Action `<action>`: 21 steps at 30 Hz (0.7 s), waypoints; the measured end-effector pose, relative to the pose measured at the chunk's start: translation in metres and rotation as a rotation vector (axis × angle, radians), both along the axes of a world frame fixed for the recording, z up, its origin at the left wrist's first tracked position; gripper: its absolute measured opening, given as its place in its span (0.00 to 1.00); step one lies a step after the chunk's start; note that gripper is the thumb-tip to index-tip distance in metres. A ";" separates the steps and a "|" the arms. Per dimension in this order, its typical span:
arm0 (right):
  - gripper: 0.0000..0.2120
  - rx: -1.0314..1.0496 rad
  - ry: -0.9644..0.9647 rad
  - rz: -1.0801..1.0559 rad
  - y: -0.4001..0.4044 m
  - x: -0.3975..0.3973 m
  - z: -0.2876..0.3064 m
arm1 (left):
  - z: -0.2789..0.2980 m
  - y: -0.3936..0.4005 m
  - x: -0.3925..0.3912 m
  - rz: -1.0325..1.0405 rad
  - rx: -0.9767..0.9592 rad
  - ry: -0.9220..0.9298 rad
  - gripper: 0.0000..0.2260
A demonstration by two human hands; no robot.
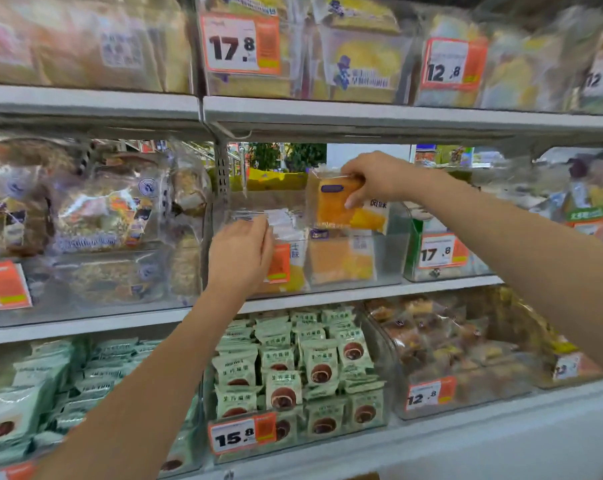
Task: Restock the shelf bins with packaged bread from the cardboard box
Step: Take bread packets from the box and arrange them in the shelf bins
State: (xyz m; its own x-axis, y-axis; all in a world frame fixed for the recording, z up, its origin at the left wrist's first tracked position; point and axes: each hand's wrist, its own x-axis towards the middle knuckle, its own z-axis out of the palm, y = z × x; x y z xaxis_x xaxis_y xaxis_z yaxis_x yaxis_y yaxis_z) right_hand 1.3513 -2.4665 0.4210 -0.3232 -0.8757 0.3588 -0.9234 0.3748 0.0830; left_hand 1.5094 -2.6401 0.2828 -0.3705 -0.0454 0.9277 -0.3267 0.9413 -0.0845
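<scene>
Both hands work at the clear middle-shelf bin [391,251], one holding a bread packet over it.

The right hand [369,176] has its grip closed around the top of a packaged bread [341,206], thumb in front and fingers curled behind, holding it upright above the bin's open top. The left hand [241,254] rests with nearly straight fingers against the bin's front left, touching the clear wrappers [286,220] of packets stacked inside. An orange price tag [279,263] sits just beside it.
</scene>
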 end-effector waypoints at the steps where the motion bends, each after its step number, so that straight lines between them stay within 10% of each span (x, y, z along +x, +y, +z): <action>1: 0.14 0.042 -0.013 -0.013 -0.007 -0.005 0.003 | -0.004 -0.008 -0.005 0.039 -0.020 0.002 0.14; 21: 0.14 0.640 -0.183 -0.066 -0.057 -0.028 -0.027 | -0.028 -0.033 -0.024 0.171 -0.293 0.240 0.14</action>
State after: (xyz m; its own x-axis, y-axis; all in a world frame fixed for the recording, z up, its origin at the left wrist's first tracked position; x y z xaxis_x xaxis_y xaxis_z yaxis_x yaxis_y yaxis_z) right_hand 1.3231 -2.5234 0.3939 -0.3900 -0.8738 -0.2904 -0.9204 0.3602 0.1521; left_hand 1.4850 -2.6726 0.2548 -0.1525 0.1914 0.9696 -0.5194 0.8191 -0.2434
